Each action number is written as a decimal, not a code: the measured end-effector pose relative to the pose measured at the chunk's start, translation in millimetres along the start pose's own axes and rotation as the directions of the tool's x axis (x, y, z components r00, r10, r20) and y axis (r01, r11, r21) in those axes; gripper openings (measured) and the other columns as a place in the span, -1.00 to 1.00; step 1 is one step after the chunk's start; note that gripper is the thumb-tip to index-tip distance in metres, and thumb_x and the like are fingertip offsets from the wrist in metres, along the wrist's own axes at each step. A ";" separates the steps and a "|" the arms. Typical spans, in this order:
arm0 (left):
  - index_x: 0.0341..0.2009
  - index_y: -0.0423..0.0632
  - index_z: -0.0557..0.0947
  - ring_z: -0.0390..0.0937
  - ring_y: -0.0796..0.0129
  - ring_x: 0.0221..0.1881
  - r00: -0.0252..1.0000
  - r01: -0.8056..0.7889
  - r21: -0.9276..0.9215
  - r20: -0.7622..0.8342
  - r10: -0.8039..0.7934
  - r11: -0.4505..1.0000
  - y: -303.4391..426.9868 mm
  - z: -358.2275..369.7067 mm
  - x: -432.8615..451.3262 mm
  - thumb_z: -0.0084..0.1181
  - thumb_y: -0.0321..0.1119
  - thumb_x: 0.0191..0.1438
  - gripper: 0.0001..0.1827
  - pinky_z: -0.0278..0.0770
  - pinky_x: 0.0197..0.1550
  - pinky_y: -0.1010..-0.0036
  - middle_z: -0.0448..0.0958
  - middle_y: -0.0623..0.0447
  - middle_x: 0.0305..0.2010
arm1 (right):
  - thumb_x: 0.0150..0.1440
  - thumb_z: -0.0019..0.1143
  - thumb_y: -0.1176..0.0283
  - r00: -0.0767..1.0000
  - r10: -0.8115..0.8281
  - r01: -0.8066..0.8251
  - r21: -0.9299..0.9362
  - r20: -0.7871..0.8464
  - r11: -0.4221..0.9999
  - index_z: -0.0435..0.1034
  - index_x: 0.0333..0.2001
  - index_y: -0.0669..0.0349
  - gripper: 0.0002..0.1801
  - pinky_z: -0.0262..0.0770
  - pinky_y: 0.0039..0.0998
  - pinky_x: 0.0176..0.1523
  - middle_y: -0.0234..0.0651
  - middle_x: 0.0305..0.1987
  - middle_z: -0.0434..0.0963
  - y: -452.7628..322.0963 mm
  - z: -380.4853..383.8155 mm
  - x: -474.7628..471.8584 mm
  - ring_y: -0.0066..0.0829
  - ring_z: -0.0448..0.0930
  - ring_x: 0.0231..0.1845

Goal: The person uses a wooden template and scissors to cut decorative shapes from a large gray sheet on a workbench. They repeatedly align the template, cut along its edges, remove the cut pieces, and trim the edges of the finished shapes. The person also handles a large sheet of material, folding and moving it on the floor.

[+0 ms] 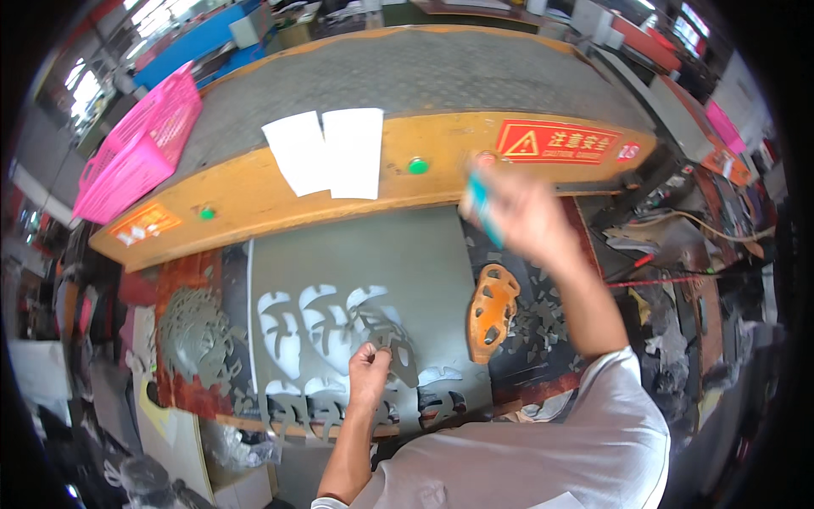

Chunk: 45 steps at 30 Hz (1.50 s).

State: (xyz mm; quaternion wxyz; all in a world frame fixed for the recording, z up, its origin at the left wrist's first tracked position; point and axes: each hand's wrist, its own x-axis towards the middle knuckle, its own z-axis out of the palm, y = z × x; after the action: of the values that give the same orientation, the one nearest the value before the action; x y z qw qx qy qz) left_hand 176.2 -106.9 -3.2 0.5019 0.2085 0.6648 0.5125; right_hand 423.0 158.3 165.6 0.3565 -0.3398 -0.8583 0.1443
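Note:
My left hand (372, 369) pinches a grey cut-out piece (402, 359) above a large grey-green sheet (407, 254). Rows of openings cut in the sheet show white beneath. My right hand (518, 210), blurred, is raised near the machine's yellow front beam (445, 149) with a teal object (483, 210) in it; what that is cannot be told. An orange cutting die (493, 312) with several holes lies on the sheet's right part. To the left is a pile of grey cut pieces (194, 337).
The wide press beam crosses ahead, bearing green buttons (418, 166), two white papers (353, 153) and a red warning sign (559, 141). A pink plastic basket (143, 146) rests at its left end. Grey scraps (544, 318) lie right of the die.

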 end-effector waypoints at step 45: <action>0.31 -0.24 0.58 0.52 -0.11 0.36 0.837 -0.304 0.837 0.006 0.547 0.455 36.7 -415.0 76.0 0.15 -0.31 0.37 -0.53 0.39 0.45 0.15 0.59 -0.27 0.31 | 0.17 0.42 0.17 0.614 0.780 -0.781 -0.232 -0.118 0.580 0.57 0.21 0.25 -0.41 0.51 -0.13 0.36 0.08 0.21 0.61 -79.0 118.9 -216.5 0.04 0.60 0.29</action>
State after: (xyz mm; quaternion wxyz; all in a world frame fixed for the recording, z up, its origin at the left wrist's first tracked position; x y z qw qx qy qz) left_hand -229.3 -228.4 -17.2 0.1094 0.5048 0.8084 0.2825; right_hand 412.1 -48.4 9.3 0.2101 -0.7259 -0.6321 0.1715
